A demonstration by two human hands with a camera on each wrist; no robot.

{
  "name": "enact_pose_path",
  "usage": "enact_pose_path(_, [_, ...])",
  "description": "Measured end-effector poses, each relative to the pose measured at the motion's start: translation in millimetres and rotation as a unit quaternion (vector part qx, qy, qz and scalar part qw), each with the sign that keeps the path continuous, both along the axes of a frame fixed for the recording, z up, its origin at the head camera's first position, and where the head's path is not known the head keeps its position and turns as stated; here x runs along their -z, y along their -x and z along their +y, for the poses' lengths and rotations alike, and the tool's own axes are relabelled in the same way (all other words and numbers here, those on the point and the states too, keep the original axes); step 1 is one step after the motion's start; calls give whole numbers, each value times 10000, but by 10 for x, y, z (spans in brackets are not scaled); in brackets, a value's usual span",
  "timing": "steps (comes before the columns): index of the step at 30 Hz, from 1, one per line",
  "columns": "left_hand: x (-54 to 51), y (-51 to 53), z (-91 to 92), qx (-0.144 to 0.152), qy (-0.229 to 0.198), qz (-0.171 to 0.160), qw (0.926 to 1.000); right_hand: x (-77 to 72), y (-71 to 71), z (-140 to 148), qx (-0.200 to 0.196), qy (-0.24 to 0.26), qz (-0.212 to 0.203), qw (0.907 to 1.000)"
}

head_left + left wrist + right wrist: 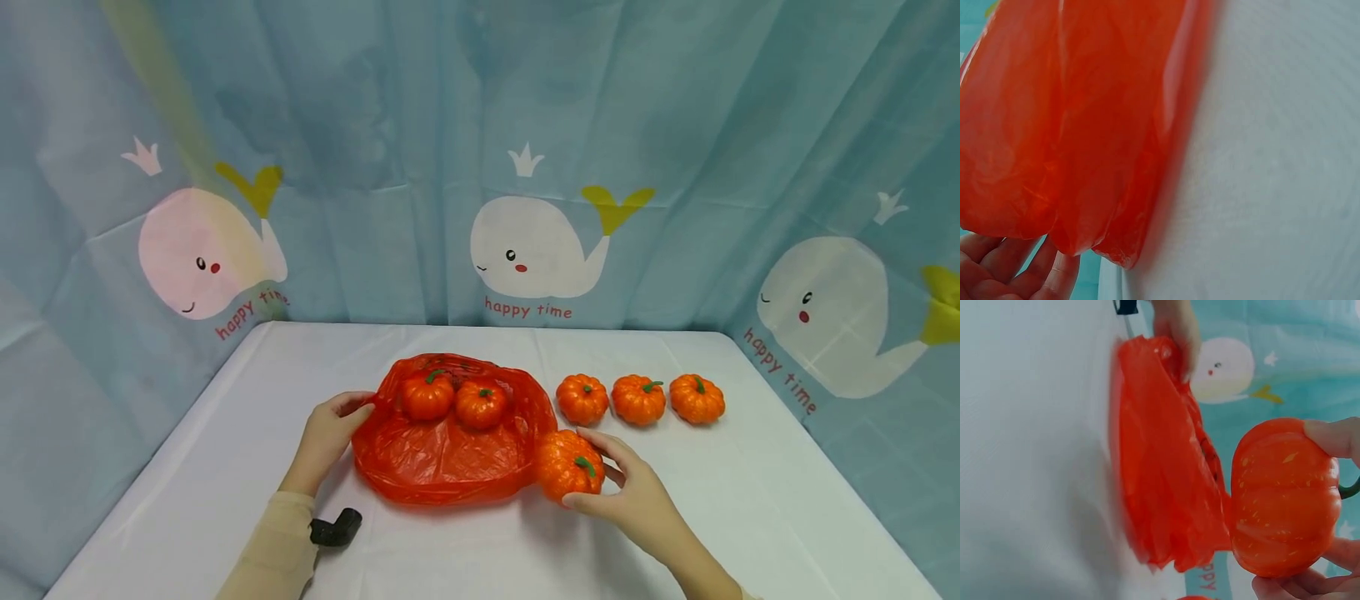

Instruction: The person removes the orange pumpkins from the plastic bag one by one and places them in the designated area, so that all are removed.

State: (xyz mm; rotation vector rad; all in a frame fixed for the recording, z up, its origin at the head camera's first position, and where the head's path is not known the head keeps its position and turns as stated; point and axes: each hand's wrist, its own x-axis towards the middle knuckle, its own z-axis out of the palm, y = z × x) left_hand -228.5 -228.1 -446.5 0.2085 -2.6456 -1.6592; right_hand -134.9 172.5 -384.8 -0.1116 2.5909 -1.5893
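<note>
A red plastic bag (442,467) lies with its mouth spread wide, and two small orange pumpkins, one on the left (427,396) and one on the right (481,403), sit inside. At the bag's left rim, my left hand (326,437) pinches the plastic; its fingers (1013,265) partly disappear behind the film in the left wrist view. My right hand (633,492) grips another pumpkin (566,467) with a green stem, thumb and fingers around its sides. That pumpkin is off the table beside the bag's right rim; the right wrist view shows its ribbed side (1285,500).
Three more pumpkins, the left (582,399), middle (638,400) and right (697,399), stand in a row right of the bag on the white table (750,500). A black strap piece (337,529) is by the left wrist. A blue whale-print curtain (390,250) hangs behind.
</note>
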Motion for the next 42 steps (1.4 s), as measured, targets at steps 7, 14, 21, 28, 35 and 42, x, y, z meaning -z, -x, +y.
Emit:
enact_pose_path(7, [-4,0,8,9,2,-3,10000,56,-3,109,242,-140,-141,9995])
enact_pose_path(14, [-1,-1,12,-22,-10,-37,10000,84,-3,174,405,-207,-250,9987])
enact_pose_path(21, [-1,-4,14,-19,-29,-62,10000,132,7,250,545,-357,-307,9974])
enact_pose_path(28, [-22,-10,12,-31,-44,-49,10000,189,33,313,682,-454,-369,9960])
enact_pose_path(35, [-13,-17,11,-25,-22,-55,10000,269,70,350,702,-500,-390,9955])
enact_pose_path(42, [-15,-25,19,-38,-5,-62,10000,336,103,380,725,-500,-473,9950])
